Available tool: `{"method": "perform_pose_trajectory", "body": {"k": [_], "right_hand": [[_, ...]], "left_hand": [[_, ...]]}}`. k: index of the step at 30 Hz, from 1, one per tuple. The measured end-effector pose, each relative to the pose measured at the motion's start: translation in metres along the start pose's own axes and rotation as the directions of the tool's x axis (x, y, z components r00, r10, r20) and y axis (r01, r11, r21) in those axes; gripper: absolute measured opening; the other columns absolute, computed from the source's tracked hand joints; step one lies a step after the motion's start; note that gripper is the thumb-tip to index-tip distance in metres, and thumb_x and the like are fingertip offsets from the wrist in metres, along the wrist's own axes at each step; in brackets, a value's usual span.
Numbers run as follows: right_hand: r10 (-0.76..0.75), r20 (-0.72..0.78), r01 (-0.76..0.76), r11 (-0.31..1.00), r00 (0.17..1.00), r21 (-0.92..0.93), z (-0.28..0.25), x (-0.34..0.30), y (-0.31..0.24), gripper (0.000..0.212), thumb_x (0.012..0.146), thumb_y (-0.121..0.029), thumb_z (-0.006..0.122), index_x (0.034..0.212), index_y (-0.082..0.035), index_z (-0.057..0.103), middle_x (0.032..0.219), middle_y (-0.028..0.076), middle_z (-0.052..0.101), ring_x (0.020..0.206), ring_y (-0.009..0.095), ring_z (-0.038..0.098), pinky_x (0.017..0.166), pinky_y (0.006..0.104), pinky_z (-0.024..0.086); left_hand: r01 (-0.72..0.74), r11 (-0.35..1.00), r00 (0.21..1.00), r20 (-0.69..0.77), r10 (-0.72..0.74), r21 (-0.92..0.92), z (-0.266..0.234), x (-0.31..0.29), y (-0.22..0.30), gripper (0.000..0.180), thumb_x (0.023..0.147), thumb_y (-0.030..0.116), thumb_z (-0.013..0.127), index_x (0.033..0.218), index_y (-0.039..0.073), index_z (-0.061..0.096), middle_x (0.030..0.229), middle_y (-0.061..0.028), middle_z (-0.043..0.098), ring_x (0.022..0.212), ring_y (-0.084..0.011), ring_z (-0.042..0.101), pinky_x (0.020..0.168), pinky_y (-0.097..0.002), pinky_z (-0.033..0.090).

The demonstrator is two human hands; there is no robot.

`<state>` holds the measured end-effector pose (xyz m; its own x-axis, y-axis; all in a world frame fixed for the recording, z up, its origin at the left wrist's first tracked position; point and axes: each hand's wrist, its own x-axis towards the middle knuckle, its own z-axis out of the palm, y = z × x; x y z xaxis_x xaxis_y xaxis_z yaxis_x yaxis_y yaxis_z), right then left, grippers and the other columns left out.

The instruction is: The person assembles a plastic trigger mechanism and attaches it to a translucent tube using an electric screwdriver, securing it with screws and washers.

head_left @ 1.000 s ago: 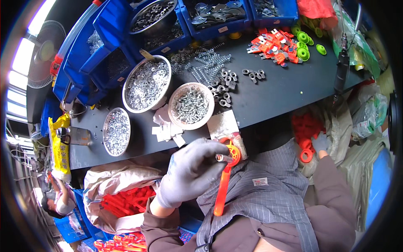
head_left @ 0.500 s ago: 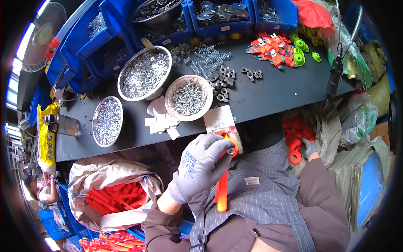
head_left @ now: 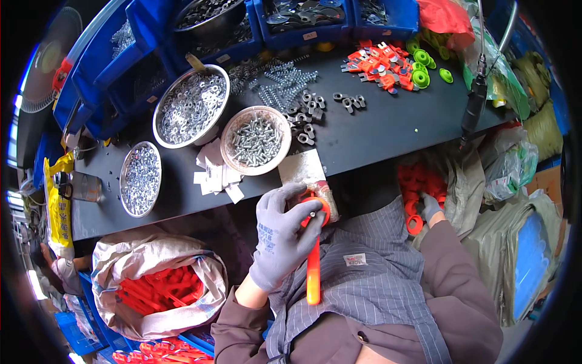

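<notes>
My left hand (head_left: 282, 239), in a grey glove, is closed on an orange plastic handle (head_left: 313, 276) with a round ring head. The handle hangs down over my apron, and a small metal piece (head_left: 313, 214) shows near my thumb at the ring. My right hand (head_left: 431, 207), also gloved, reaches into a bag of orange-red ring-shaped parts (head_left: 421, 182) at the right. Its fingers are partly hidden among them, so I cannot tell whether it grips one. Beside it, a single ring part (head_left: 414, 225) lies at the bag's near side.
On the black table (head_left: 376, 130) stand a bowl of screws (head_left: 225, 141), a steel bowl of small metal parts (head_left: 223, 115) and an oval bowl (head_left: 123, 188). Springs (head_left: 285, 85) and orange clips (head_left: 388, 67) lie farther back. A sack (head_left: 212, 309) of orange handles stands left.
The view has shifted slightly to the right. My left hand has turned, showing more of the ring head and the thumb on it. My right hand stays in the bag of ring parts.
</notes>
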<state>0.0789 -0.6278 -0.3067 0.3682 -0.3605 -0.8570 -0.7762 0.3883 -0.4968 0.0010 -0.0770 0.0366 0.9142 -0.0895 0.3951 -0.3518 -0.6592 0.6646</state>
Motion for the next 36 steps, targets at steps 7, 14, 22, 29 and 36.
{"method": "perform_pose_trajectory", "body": {"k": [7,14,22,29,36], "right_hand": [[-0.395,0.034,0.345,0.751,0.918,-0.563,0.008,-0.095,-0.047,0.019,0.082,-0.023,0.065,0.094,-0.008,0.066,0.066,0.009,0.061,0.053,0.023,0.057,0.048,0.0378,0.045],[-0.831,0.459,0.532,-0.246,0.314,-0.81,0.086,-0.291,-0.082,0.046,0.081,-0.02,0.064,0.124,-0.007,0.057,0.116,0.018,0.065,0.107,0.037,0.061,0.089,0.0448,0.049],[-0.689,0.37,0.235,-0.287,0.623,-0.929,0.045,-0.22,-0.092,0.057,0.071,-0.045,0.073,0.11,-0.006,0.06,0.103,0.019,0.067,0.101,0.038,0.062,0.084,0.0479,0.049],[-0.761,0.606,0.919,-0.032,0.233,-0.393,0.14,-0.388,-0.091,0.018,0.085,-0.017,0.066,0.098,-0.006,0.063,0.096,0.013,0.064,0.082,0.035,0.062,0.072,0.0398,0.05],[0.071,0.857,0.609,-0.674,-0.51,0.418,0.247,-0.476,-0.059,0.025,0.07,-0.025,0.07,0.091,-0.015,0.061,0.087,0.003,0.059,0.079,0.023,0.06,0.061,0.0372,0.046]], "left_hand": [[0.078,0.996,0.997,0.006,-0.078,0.034,-0.006,0.005,0.002,0.058,0.065,0.028,0.085,0.113,0.003,0.062,0.123,-0.0197,0.055,0.114,-0.0388,0.052,0.099,-0.0464,0.041],[-0.027,0.999,0.997,0.067,0.024,0.033,-0.003,-0.004,-0.016,0.064,0.061,0.032,0.088,0.114,0.006,0.062,0.123,-0.0208,0.056,0.112,-0.04,0.054,0.097,-0.0483,0.042],[0.031,0.998,0.998,0.048,-0.029,-0.053,-0.001,-0.004,-0.014,0.06,0.061,0.031,0.087,0.112,0.009,0.064,0.122,-0.0167,0.055,0.112,-0.0387,0.052,0.098,-0.0493,0.039],[0.004,0.999,0.999,0.041,-0.002,-0.047,0.0,0.006,-0.022,0.059,0.062,0.033,0.086,0.11,0.008,0.063,0.123,-0.0166,0.055,0.113,-0.038,0.051,0.098,-0.0478,0.039],[0.034,0.972,0.998,-0.035,-0.043,-0.231,-0.004,-0.004,-0.013,0.093,0.058,0.041,0.089,0.131,0.001,0.047,0.127,-0.0201,0.05,0.116,-0.0398,0.05,0.1,-0.0503,0.04]]}}
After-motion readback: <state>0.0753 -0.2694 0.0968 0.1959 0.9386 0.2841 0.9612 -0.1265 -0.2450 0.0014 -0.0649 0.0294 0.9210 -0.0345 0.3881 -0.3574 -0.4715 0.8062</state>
